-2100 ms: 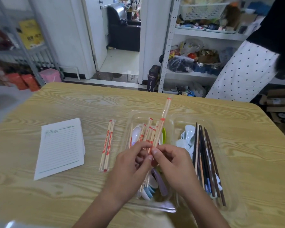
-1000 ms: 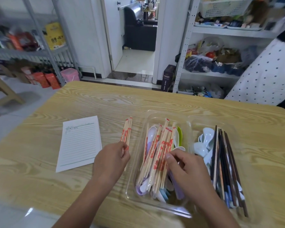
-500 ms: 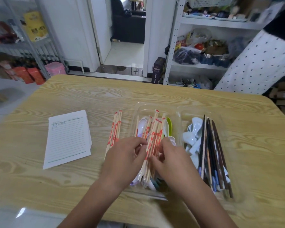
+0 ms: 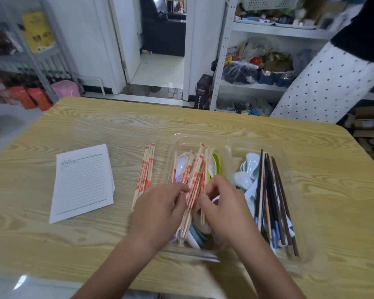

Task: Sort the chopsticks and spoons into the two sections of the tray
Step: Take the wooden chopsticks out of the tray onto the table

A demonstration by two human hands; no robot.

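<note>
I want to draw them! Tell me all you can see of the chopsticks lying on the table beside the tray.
The chopsticks are a small bundle of thin, pale, wood-looking sticks with red print. They lie flat and side by side on the table, between the notepad and the tray, outside both. Their near ends reach the left hand; touching cannot be told.
</note>
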